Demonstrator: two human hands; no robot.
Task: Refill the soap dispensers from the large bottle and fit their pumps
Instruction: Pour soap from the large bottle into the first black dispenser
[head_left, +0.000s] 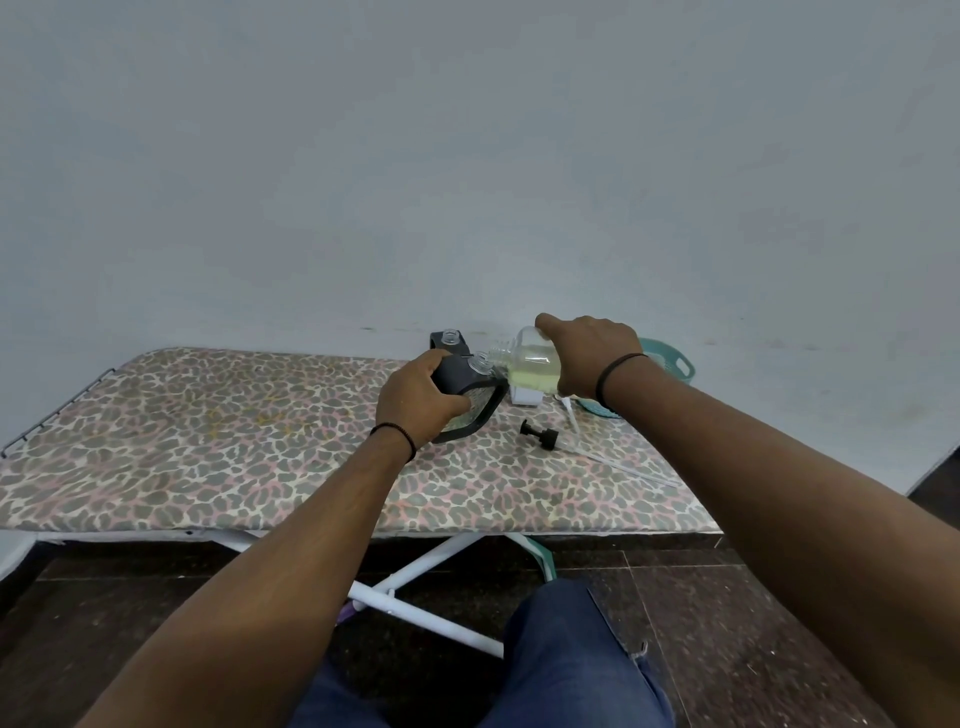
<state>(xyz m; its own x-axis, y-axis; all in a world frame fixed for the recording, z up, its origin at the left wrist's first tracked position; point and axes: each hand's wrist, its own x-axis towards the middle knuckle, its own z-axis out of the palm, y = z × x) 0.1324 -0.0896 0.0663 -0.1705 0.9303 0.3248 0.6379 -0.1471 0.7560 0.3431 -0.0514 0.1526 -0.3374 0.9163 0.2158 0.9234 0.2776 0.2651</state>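
My right hand grips the large clear bottle of yellow-green soap, tipped on its side with its open neck pointing left. The neck sits right by the open mouth of a dark soap dispenser, which my left hand grips and tilts toward the bottle. A second dark dispenser with an open clear neck stands just behind it. One black pump with a long clear tube lies on the board to the right. Another clear pump tube lies below my right wrist.
Everything rests on a leopard-print ironing board against a pale wall. A teal basket sits at the board's far right, partly behind my right wrist. A small white object lies under the bottle. The board's white legs and my knee show below.
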